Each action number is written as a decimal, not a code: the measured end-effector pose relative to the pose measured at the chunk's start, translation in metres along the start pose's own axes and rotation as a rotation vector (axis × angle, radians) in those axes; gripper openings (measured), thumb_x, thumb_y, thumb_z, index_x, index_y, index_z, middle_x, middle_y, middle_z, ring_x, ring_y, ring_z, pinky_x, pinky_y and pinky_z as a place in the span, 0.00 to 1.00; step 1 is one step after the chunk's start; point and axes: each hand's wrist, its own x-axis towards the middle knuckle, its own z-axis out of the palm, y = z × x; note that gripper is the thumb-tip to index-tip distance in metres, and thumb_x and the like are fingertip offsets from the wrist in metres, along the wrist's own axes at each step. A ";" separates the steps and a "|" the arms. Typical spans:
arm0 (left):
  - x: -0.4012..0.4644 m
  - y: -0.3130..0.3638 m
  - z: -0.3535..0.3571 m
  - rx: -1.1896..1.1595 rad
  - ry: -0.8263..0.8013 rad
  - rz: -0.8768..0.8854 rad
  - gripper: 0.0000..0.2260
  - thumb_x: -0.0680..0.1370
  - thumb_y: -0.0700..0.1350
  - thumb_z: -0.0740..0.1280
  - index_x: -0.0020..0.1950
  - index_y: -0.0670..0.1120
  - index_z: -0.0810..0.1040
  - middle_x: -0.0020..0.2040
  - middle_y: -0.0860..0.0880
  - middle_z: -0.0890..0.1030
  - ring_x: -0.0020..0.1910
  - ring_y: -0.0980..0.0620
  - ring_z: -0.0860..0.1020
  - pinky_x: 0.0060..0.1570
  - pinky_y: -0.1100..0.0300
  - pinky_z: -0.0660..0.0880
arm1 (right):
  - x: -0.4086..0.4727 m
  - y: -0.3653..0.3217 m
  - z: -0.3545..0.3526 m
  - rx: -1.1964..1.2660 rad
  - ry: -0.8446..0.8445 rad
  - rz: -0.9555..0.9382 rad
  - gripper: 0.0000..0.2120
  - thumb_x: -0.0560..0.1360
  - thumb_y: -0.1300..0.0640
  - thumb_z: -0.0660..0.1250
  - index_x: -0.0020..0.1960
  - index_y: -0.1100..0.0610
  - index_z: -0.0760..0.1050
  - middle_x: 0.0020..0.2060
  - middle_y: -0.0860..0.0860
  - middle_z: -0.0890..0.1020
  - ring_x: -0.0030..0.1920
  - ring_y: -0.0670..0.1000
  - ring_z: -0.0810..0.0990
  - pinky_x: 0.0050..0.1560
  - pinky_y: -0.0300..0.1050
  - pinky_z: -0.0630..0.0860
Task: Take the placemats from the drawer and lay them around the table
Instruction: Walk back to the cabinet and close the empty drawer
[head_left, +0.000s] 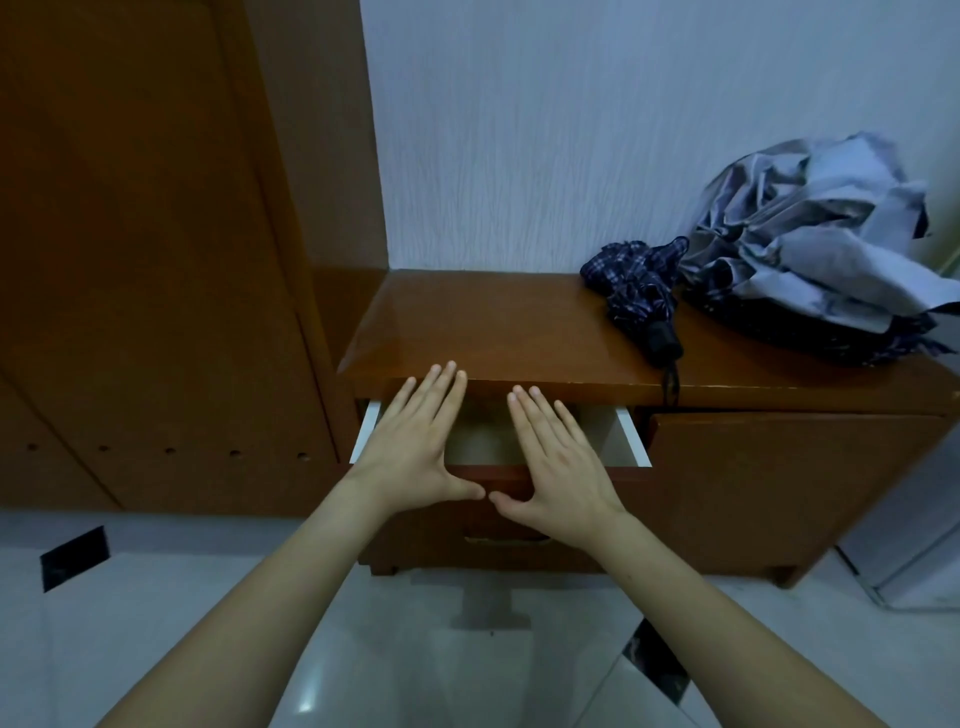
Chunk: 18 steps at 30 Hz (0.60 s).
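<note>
A low wooden cabinet (519, 332) stands against the wall with its top drawer (631, 436) pulled partly out, white sides showing. Something pale and flat (480, 434) lies inside the drawer; I cannot tell what it is. My left hand (415, 447) and my right hand (556, 462) hover flat over the drawer, palms down, fingers spread and pointing toward the wall. Both hands hold nothing. The thumbs nearly touch over the drawer's front edge (493, 475).
A folded dark plaid umbrella (636, 296) and a crumpled grey-blue umbrella (810, 244) lie on the right of the cabinet top. A brown wooden door (145, 260) stands at the left. A second drawer (509, 540) sits below. The floor is glossy pale tile (415, 649).
</note>
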 end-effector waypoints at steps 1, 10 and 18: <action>0.003 -0.002 0.001 0.001 -0.014 0.006 0.57 0.65 0.75 0.63 0.77 0.46 0.36 0.78 0.49 0.37 0.75 0.53 0.34 0.72 0.56 0.35 | 0.001 0.002 0.000 -0.001 -0.001 -0.004 0.49 0.72 0.31 0.56 0.78 0.59 0.39 0.78 0.53 0.43 0.77 0.49 0.38 0.77 0.50 0.43; 0.033 0.004 -0.012 -0.120 0.116 -0.012 0.31 0.80 0.62 0.52 0.78 0.50 0.46 0.79 0.51 0.46 0.77 0.55 0.43 0.75 0.55 0.43 | 0.002 0.006 0.001 -0.023 -0.001 -0.028 0.49 0.72 0.30 0.55 0.78 0.59 0.39 0.78 0.53 0.43 0.77 0.50 0.38 0.77 0.52 0.43; 0.057 -0.013 0.008 -0.075 -0.036 -0.030 0.32 0.79 0.63 0.53 0.78 0.50 0.52 0.78 0.52 0.53 0.77 0.54 0.50 0.75 0.54 0.48 | 0.005 0.009 0.006 -0.020 0.017 -0.017 0.51 0.71 0.28 0.55 0.78 0.60 0.38 0.78 0.54 0.44 0.78 0.51 0.39 0.77 0.52 0.43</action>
